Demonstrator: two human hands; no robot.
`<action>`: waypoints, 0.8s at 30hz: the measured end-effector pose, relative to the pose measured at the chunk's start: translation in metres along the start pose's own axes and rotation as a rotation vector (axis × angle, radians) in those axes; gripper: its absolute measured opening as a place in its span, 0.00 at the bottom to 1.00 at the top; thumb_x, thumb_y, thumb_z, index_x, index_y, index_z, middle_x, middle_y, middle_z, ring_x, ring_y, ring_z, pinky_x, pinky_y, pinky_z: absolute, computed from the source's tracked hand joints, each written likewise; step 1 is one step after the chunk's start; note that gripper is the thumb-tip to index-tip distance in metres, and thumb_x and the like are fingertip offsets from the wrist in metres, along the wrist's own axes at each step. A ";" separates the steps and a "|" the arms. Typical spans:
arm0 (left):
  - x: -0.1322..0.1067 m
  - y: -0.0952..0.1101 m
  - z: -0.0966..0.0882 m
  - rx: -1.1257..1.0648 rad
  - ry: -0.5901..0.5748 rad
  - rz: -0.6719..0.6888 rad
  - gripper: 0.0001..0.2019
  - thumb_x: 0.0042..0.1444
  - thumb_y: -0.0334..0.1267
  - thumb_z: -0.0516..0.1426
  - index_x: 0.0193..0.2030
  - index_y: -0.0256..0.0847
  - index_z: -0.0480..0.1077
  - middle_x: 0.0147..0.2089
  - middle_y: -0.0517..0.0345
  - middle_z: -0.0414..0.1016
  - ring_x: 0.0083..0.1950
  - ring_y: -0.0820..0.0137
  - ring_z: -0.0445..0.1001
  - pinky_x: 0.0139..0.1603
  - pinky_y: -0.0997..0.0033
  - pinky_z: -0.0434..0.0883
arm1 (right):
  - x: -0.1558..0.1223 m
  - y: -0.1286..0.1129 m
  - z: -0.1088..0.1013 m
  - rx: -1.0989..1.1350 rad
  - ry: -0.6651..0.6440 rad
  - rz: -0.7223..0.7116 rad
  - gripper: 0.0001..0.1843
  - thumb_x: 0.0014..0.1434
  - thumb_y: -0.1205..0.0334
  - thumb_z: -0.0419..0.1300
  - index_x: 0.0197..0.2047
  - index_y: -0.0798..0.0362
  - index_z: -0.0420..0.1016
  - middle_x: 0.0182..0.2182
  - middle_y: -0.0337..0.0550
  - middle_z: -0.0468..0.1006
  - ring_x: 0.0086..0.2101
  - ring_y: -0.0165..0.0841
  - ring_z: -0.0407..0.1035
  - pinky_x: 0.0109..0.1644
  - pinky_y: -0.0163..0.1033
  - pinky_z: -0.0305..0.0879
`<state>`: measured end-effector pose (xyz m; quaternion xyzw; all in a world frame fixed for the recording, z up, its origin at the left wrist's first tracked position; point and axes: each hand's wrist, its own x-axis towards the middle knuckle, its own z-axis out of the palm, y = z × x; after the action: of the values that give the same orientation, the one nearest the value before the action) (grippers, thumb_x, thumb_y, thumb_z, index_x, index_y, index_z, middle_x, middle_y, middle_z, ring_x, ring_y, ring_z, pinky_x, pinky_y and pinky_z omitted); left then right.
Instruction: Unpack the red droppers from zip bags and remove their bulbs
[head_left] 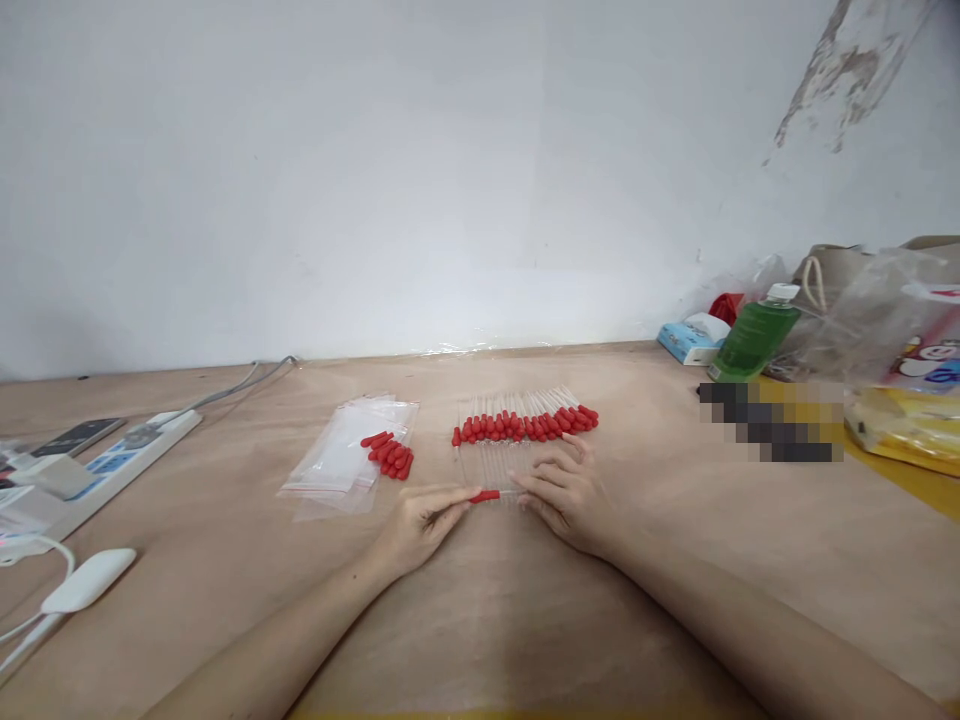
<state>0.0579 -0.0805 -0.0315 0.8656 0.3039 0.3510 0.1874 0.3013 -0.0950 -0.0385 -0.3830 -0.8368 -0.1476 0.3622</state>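
Observation:
My left hand [429,518] is closed, thumb and fingertips pinching a red rubber dropper bulb [487,496]. From the bulb's right side a thin clear dropper tube [508,492] runs to my right hand [564,492], whose thumb and fingers close on it. Just beyond my hands lie several bare clear tubes [491,462], side by side. Behind those is a row of droppers with red bulbs [517,427], bulbs toward me and tubes pointing to the wall. Loose red bulbs [391,455] are piled left of the row, partly on clear zip bags [330,455].
A power strip [142,450], a phone [79,437] and a white plug-like device with a cable [90,580] are on the left. At right stand a green bottle [754,335], a blue tissue pack [686,343] and plastic bags [847,310]. A wall [375,180] closes the table's back.

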 end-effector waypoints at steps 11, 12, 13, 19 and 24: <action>0.002 0.013 0.009 0.085 -0.060 -0.021 0.11 0.60 0.37 0.49 0.38 0.40 0.72 0.32 0.55 0.73 0.34 0.71 0.71 0.36 0.73 0.68 | -0.002 -0.018 0.006 0.066 -0.033 -0.065 0.11 0.59 0.61 0.51 0.33 0.48 0.74 0.20 0.35 0.71 0.28 0.27 0.61 0.52 0.44 0.45; 0.001 0.012 0.008 0.090 -0.069 -0.022 0.11 0.60 0.37 0.48 0.38 0.40 0.71 0.32 0.55 0.72 0.33 0.72 0.71 0.36 0.73 0.68 | -0.002 -0.019 0.005 0.068 -0.039 -0.069 0.11 0.59 0.61 0.50 0.33 0.48 0.74 0.20 0.34 0.70 0.28 0.27 0.60 0.51 0.44 0.45; 0.000 0.011 0.008 0.092 -0.077 -0.019 0.11 0.60 0.37 0.48 0.38 0.40 0.71 0.31 0.56 0.72 0.33 0.72 0.70 0.35 0.73 0.68 | -0.002 -0.019 0.004 0.070 -0.042 -0.076 0.11 0.59 0.61 0.50 0.33 0.48 0.74 0.20 0.34 0.70 0.28 0.27 0.60 0.50 0.44 0.45; -0.003 0.012 0.007 0.080 -0.100 0.006 0.10 0.60 0.35 0.48 0.37 0.40 0.71 0.31 0.56 0.71 0.33 0.73 0.70 0.35 0.75 0.67 | -0.003 -0.021 0.000 0.091 -0.038 -0.117 0.11 0.59 0.62 0.50 0.32 0.49 0.73 0.18 0.34 0.68 0.27 0.27 0.58 0.49 0.43 0.46; -0.003 0.010 0.004 0.085 -0.113 0.016 0.12 0.61 0.36 0.47 0.35 0.40 0.71 0.30 0.56 0.71 0.31 0.73 0.69 0.33 0.75 0.67 | -0.007 -0.018 -0.005 0.094 -0.057 -0.120 0.11 0.59 0.63 0.50 0.31 0.49 0.73 0.18 0.34 0.68 0.27 0.27 0.58 0.48 0.42 0.47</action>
<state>0.0630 -0.0905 -0.0306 0.8936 0.3005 0.2898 0.1647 0.2935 -0.1128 -0.0394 -0.3188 -0.8742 -0.1185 0.3465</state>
